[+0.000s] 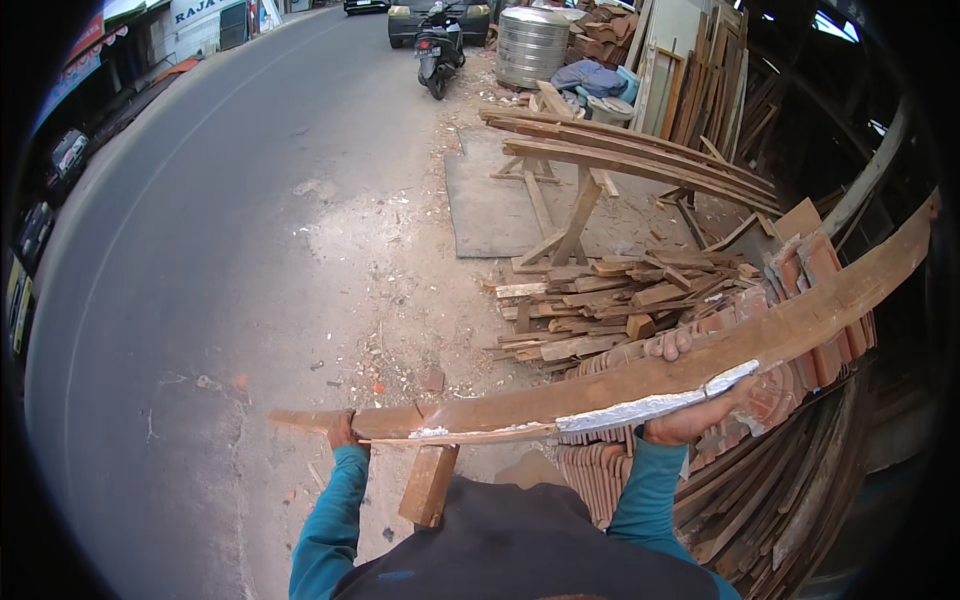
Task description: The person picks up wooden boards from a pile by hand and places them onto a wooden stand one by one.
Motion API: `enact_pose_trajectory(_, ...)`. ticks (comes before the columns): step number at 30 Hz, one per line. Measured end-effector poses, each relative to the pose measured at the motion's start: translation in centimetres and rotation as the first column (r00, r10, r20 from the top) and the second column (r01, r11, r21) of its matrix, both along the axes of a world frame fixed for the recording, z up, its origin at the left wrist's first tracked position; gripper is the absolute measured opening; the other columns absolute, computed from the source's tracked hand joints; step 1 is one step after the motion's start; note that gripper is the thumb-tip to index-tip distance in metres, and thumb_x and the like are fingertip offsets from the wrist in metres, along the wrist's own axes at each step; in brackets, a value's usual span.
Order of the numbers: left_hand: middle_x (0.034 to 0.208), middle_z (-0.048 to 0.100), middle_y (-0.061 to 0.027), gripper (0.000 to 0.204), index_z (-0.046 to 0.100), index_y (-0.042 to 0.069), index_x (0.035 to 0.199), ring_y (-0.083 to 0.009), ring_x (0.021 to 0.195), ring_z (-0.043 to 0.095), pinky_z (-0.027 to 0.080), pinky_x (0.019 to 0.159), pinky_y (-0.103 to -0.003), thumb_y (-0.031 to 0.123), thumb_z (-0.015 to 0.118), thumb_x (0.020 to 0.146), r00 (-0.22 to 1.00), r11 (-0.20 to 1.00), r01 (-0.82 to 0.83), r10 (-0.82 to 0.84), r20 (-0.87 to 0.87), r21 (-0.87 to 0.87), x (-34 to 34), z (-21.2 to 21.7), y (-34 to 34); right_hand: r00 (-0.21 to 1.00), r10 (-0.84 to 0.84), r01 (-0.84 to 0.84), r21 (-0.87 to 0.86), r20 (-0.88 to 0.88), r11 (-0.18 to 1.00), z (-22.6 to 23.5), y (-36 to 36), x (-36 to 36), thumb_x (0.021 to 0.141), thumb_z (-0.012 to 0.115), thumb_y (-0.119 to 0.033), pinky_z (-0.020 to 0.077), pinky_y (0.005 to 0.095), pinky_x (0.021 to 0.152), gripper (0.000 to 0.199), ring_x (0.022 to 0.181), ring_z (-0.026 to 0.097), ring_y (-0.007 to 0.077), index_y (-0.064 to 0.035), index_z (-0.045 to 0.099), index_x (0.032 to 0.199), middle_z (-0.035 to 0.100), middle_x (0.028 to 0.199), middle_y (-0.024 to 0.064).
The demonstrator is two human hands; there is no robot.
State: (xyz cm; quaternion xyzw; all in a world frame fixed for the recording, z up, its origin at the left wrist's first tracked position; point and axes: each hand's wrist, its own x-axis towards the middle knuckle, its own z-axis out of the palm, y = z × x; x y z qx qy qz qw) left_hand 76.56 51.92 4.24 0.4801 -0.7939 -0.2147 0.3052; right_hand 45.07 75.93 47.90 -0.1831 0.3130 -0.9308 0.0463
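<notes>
A long brown wooden plank [500,408] stretches across in front of my body, rising toward the far right. My left hand [342,430] is wrapped round it close to its left end. Farther right, my right hand [698,417] grips the same plank from below, with fingertips curled over its far edge. White, paint-like patches [640,408] coat part of the near side. Just right of my left hand, a short squared wooden block [428,487] juts toward me from beneath the plank; whether it is attached cannot be seen.
Ahead, several long boards [640,160] lie on a wooden trestle [575,220]. Scrap timber [620,300] is heaped beyond the plank. Stacked clay roof tiles [597,475] stand near my right arm. A road [200,250] runs along the left, with a parked motorbike [437,50] and a car ahead.
</notes>
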Motion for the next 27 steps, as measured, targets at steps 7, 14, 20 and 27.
enact_pose_trajectory(7, 0.109, 0.057, -0.0155, 0.072, 0.051, 0.007, 0.118, -0.0345, 0.098, 0.056, 0.045, 0.088, -0.042, 0.011, 0.08, 0.052, 0.997, 0.978, 0.081, -0.078, -0.024, 0.19, -2.9, -1.3, -7.9, 0.995, 0.088, -0.088, -0.003, 0.055, 0.996, -0.6, -9.3, -6.8, 0.084, 0.033, -0.069, 0.0439, 0.036, 0.066, 0.069, 0.071, 0.049, 0.0241, -0.0063, 0.041, 0.112, 0.05, 0.079, 0.0144)
enact_pose_trajectory(14, 0.083, 0.062, -0.0142, 0.037, 0.06, 0.006, 0.085, -0.0361, 0.087, 0.054, 0.044, 0.08, -0.044, 0.025, 0.077, 0.058, 0.901, 0.957, 0.285, -0.283, 0.33, 0.041, -4.8, -0.5, -12.9, 0.961, 0.182, -0.183, -0.016, 0.206, 0.983, -5.0, -15.4, -16.4, 0.084, 0.038, -0.066, 0.0469, 0.0367, 0.063, 0.063, 0.067, 0.054, 0.0245, -0.0062, 0.047, 0.1, 0.053, 0.076, 0.0126)
enact_pose_trajectory(20, 0.099, 0.06, -0.0185, 0.052, 0.059, 0.002, 0.106, -0.0352, 0.094, 0.055, 0.044, 0.084, -0.047, 0.027, 0.077, 0.066, 0.851, 0.905, 0.315, -0.402, 0.337, 0.286, -6.9, -0.1, -15.6, 0.929, 0.16, -0.175, 0.014, 0.335, 0.985, -9.7, -19.2, -27.1, 0.083, 0.039, -0.068, 0.0474, 0.0379, 0.065, 0.064, 0.067, 0.055, 0.0251, -0.0073, 0.047, 0.102, 0.053, 0.076, 0.0131)
enact_pose_trajectory(27, 0.077, 0.059, -0.013, 0.05, 0.058, 0.003, 0.102, -0.0333, 0.073, 0.057, 0.048, 0.068, -0.046, 0.025, 0.078, 0.062, 0.858, 0.852, 0.242, -0.411, 0.307, 0.464, -11.3, 7.2, -19.0, 0.864, 0.081, -0.135, 0.075, 0.497, 0.988, -15.9, -22.8, -35.1, 0.081, 0.044, -0.066, 0.049, 0.0395, 0.061, 0.061, 0.064, 0.056, 0.0257, -0.0079, 0.049, 0.097, 0.053, 0.073, 0.0117)
